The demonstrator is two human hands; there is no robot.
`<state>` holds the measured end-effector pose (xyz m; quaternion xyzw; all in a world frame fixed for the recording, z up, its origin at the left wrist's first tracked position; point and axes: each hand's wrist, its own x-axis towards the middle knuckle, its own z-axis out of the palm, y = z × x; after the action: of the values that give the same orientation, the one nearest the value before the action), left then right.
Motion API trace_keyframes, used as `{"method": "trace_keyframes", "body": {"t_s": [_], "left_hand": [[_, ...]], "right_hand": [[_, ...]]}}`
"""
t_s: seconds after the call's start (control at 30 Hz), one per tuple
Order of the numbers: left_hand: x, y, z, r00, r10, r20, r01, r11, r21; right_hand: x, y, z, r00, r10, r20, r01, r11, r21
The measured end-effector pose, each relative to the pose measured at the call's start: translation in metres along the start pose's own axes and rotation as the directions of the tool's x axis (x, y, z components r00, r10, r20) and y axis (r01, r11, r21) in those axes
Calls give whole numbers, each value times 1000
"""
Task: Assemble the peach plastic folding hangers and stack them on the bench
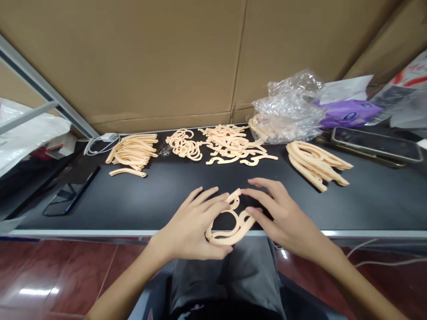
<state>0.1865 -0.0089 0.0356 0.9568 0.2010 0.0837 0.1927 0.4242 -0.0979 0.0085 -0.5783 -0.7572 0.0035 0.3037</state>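
A cream plastic folding hanger (233, 238), made of curved bars with a hook loop between them, is held over the table's front edge. My left hand (195, 224) wraps its left end, thumb below and fingers over the top. On the other side, my right hand (280, 213) grips the hanger by its fingertips: one finger touches the tip of the upper bar, and the thumb lies on the lower bar. Behind my hands lies a pile of wavy hook pieces (230, 142). To its left are small looped pieces (185, 144) and a stack of curved bars (135, 151).
Several cream hangers (315, 164) lie at the right. Behind them are clear plastic bags (290, 106), a purple packet (350, 113) and a phone (376, 144). Another dark phone (71, 191) and a white cable (108, 138) lie left. A cardboard wall (160, 58) bounds the black table (173, 186).
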Motion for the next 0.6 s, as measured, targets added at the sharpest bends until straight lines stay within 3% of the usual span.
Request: {"method": "trace_keyframes", "body": {"t_s": [0.1, 0.2, 0.4, 0.5, 0.6], "left_hand": [[8, -10, -14, 982, 95, 166, -81, 993, -92], [23, -20, -28, 951, 180, 252, -145, 978, -149], [59, -33, -39, 894, 324, 311, -272, 942, -198], [66, -45, -33, 900, 349, 260, -281, 922, -265], [64, -58, -24, 944, 328, 42, -280, 859, -428]], "right_hand": [[2, -1, -7, 987, -45, 151, 38, 998, 52], [6, -2, -12, 967, -84, 239, 60, 993, 103], [8, -3, -11, 982, -58, 180, 36, 992, 125], [4, -2, -7, 995, -26, 95, 15, 993, 119], [1, -1, -4, 999, -15, -28, 18, 994, 107]]}}
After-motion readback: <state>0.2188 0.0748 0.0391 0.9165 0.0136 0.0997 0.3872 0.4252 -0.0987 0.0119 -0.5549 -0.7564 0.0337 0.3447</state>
